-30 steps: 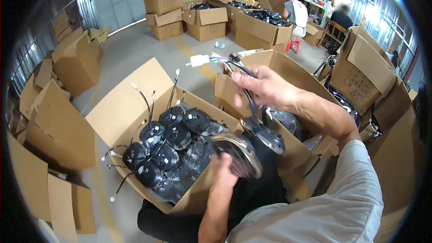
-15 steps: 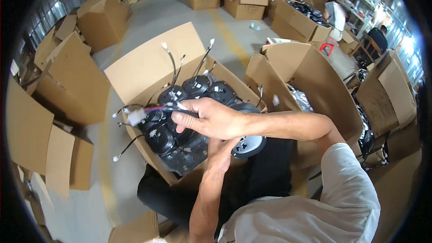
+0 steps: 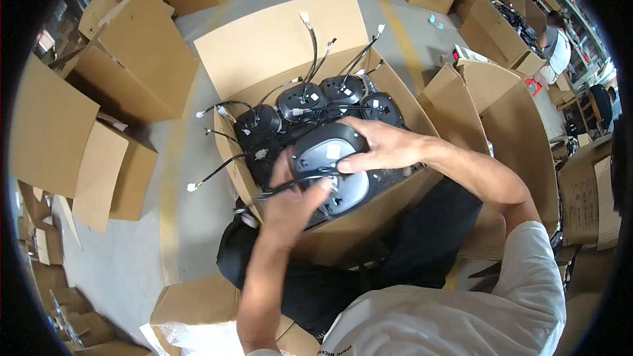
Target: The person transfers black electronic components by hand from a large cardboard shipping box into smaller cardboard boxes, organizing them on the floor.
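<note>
Over the open cardboard box (image 3: pixel 277 20), I hold an oval black housing with a light grey back (image 3: pixel 353 188), its grey side up. My right hand (image 3: pixel 382 148) grips its upper right edge, thumb laid across the grey back. My left hand (image 3: pixel 290 207) is closed at its lower left, slightly blurred, with the black cable (image 3: pixel 297 186) of the housing running under the thumb. Several similar black housings (image 3: pixel 302 100) lie in the box, their cables with white plugs (image 3: pixel 192 187) sticking up or hanging over the sides.
A taller open carton (image 3: pixel 521 118) stands against the right side of the box. More cartons (image 3: pixel 142 53) line the left, and an opened one (image 3: pixel 198 303) with clear plastic sits below. Farther right, a person (image 3: pixel 557 49) is near cartons of black parts (image 3: pixel 501 16).
My hands have uncrossed. The right has moved from the cable onto the housing, now raised and turned into view; the left has come to its left side with the cable. The view has shifted.
</note>
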Action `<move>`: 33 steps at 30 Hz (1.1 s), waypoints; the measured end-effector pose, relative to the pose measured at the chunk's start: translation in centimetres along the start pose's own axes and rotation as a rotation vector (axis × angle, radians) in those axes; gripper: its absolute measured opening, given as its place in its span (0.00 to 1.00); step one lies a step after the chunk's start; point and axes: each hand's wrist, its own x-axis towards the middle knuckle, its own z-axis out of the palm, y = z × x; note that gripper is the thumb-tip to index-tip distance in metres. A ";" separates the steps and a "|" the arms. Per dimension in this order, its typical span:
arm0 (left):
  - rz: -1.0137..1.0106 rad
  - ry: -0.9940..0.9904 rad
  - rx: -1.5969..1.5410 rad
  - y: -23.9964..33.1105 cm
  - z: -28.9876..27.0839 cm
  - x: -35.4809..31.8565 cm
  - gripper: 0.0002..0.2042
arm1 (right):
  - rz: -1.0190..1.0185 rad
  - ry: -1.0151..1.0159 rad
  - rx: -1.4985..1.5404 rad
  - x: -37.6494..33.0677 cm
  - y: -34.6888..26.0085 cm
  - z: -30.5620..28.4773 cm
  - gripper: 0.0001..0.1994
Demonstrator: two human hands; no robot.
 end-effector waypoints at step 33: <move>0.095 -0.699 1.430 -12.3 11.2 0.3 0.21 | 0.854 0.534 -0.322 -32.6 45.5 -10.0 0.40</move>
